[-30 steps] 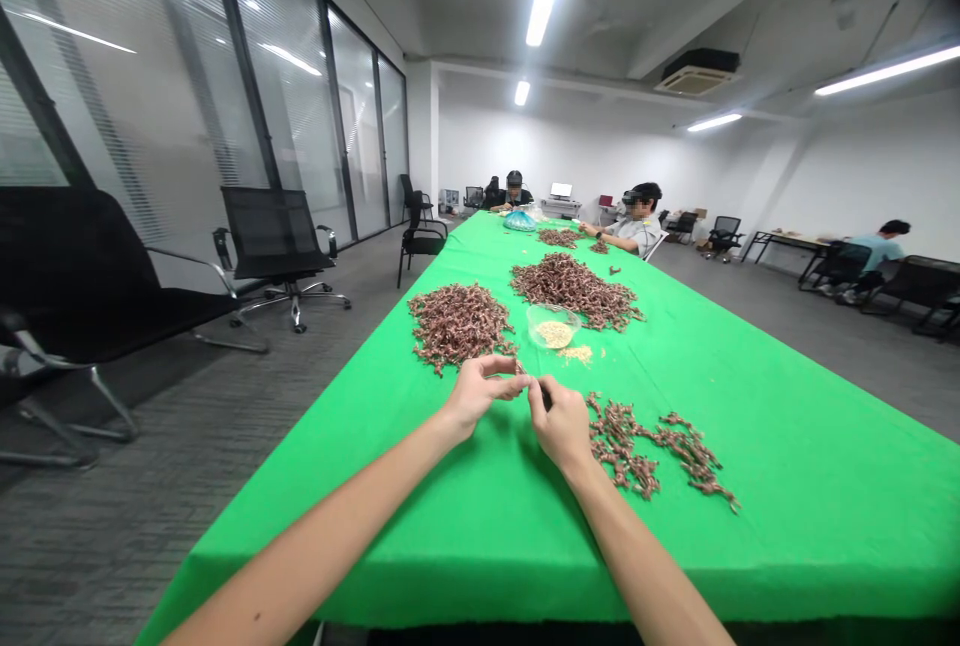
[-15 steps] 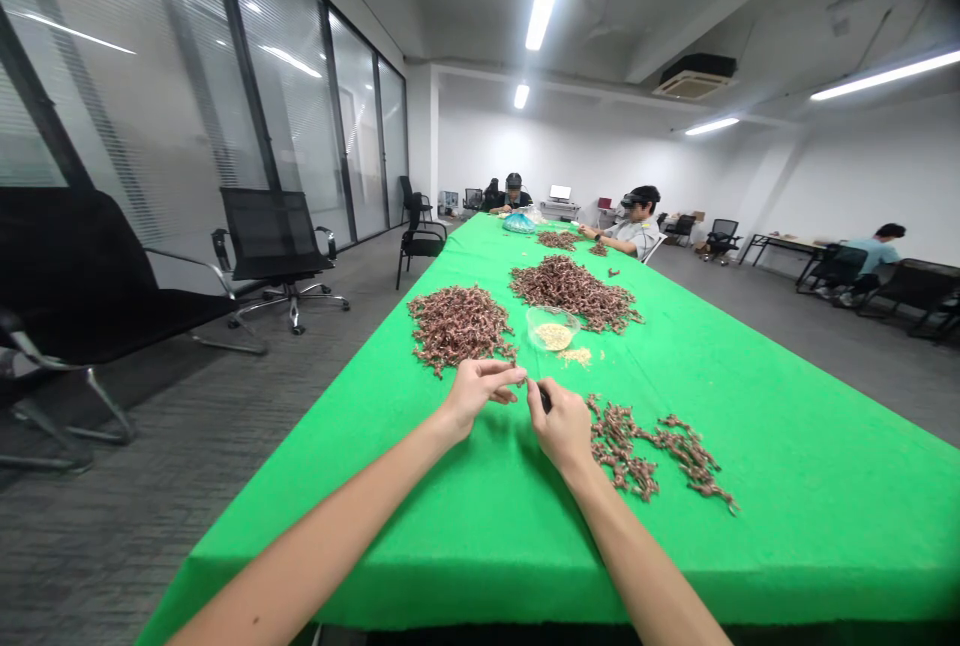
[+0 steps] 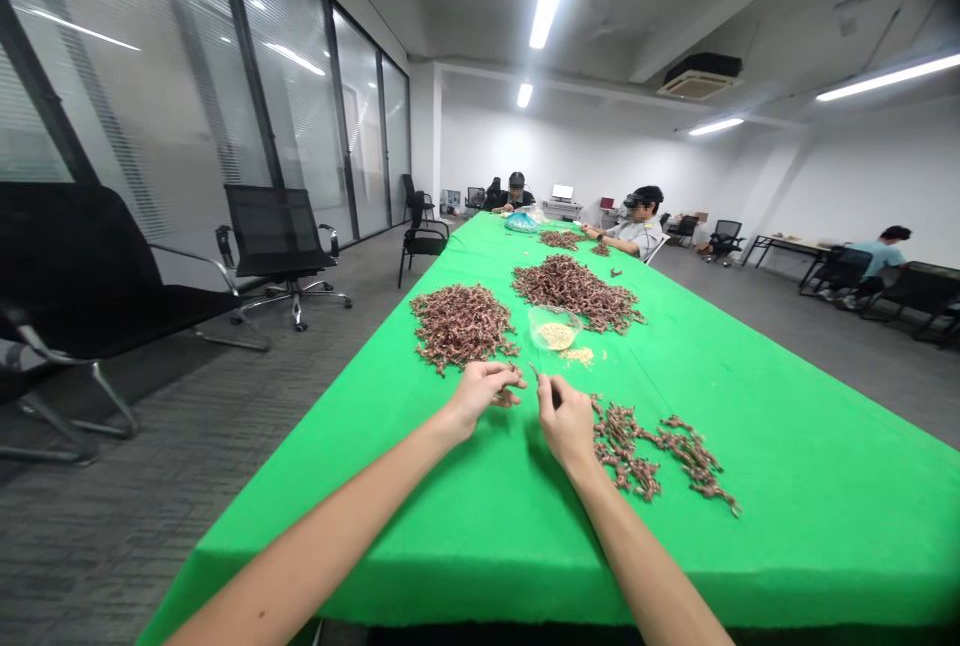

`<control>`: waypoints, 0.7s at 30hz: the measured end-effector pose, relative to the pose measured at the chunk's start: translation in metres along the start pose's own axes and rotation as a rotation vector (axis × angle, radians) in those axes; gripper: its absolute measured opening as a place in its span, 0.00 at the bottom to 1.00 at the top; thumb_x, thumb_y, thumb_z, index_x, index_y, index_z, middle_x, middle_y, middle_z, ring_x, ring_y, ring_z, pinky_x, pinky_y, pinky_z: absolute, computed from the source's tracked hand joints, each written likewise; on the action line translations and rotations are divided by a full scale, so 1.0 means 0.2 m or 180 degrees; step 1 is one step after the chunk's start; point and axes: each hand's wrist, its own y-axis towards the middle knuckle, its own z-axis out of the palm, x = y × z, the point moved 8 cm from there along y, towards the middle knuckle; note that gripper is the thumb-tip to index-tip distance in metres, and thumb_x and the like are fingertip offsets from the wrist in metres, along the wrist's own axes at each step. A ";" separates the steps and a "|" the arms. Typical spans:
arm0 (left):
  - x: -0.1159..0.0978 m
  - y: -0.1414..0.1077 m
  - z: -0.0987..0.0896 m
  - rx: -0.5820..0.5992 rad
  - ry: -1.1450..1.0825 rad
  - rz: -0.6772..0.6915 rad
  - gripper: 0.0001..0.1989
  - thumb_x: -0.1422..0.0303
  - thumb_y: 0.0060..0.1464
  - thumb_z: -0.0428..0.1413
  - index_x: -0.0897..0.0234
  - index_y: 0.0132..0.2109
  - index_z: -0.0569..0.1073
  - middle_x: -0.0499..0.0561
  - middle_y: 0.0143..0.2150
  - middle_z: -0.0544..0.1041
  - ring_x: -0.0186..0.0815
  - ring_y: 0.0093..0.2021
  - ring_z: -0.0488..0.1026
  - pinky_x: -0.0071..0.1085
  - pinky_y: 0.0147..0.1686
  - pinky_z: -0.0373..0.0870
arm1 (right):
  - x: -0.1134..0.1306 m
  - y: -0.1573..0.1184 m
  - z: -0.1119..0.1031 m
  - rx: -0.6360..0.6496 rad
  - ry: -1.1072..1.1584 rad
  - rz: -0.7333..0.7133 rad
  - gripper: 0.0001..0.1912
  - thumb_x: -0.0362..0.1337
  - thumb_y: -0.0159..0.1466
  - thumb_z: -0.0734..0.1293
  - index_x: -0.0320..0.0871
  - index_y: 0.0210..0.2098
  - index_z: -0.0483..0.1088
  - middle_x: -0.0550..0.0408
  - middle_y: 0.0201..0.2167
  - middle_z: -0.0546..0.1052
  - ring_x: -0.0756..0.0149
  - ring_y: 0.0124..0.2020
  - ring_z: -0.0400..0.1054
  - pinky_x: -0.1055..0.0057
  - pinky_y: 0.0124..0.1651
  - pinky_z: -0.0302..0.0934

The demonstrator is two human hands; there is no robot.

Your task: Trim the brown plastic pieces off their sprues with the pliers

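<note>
Green cloth (image 3: 390,536) covers a long table that runs from the lower edge of the frame towards its upper centre. Centre: the left hand (image 3: 484,394) holds a small, brown, knobbly piece (image 3: 513,368) between thumb and fingertips; the piece is partly hidden by the fingers. Just right of it, and apart from it, the right hand (image 3: 567,418) is closed around a dark-handled tool (image 3: 556,396), whose thin tip points up and to the left. Behind the left hand lies a broad heap of reddish-brown knobbly pieces (image 3: 463,324); a larger brown heap (image 3: 576,292) lies above and right of centre. Between these heaps and the hands stands a clear, round plastic bowl (image 3: 536,328) with pale yellow granules (image 3: 557,336) in it, and loose pale crumbs (image 3: 579,356) beside it. Right of the right hand, at lower right of centre, lie scattered brown clusters (image 3: 628,451). Upper right of centre: a seated person in a light shirt (image 3: 639,231) at the table's edge.
</note>
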 end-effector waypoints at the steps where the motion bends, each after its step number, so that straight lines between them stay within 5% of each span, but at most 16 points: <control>1: 0.01 0.00 0.00 0.0012 0.0013 -0.0020 0.12 0.64 0.47 0.62 0.68 0.38 0.78 0.58 0.39 0.80 0.32 0.27 0.76 0.27 0.29 0.70 | 0.00 0.00 0.00 0.0007 0.0005 -0.0006 0.27 0.51 0.72 0.51 0.42 0.26 0.66 0.55 0.19 0.69 0.68 0.20 0.59 0.71 0.27 0.44; 6: 0.03 0.01 0.03 0.0216 0.0101 -0.0141 0.16 0.59 0.47 0.64 0.70 0.37 0.78 0.59 0.38 0.80 0.33 0.27 0.76 0.27 0.29 0.71 | -0.01 0.00 0.01 0.0021 0.0059 0.0006 0.26 0.51 0.72 0.52 0.42 0.26 0.66 0.56 0.19 0.69 0.69 0.20 0.60 0.71 0.28 0.45; 14: 0.06 0.06 -0.06 -0.0061 0.0061 -0.0132 0.15 0.61 0.47 0.65 0.70 0.35 0.76 0.60 0.39 0.80 0.35 0.29 0.77 0.28 0.30 0.73 | -0.02 -0.01 0.02 0.0059 -0.0075 -0.0013 0.26 0.51 0.71 0.52 0.41 0.26 0.67 0.55 0.19 0.69 0.69 0.20 0.59 0.71 0.27 0.44; 21: 0.03 0.11 -0.13 -0.0354 0.0838 0.0383 0.09 0.66 0.49 0.60 0.69 0.35 0.76 0.59 0.35 0.81 0.41 0.33 0.79 0.34 0.34 0.74 | -0.02 -0.01 0.05 0.0188 -0.0294 -0.0095 0.26 0.50 0.71 0.52 0.42 0.26 0.67 0.53 0.20 0.71 0.67 0.22 0.63 0.72 0.27 0.44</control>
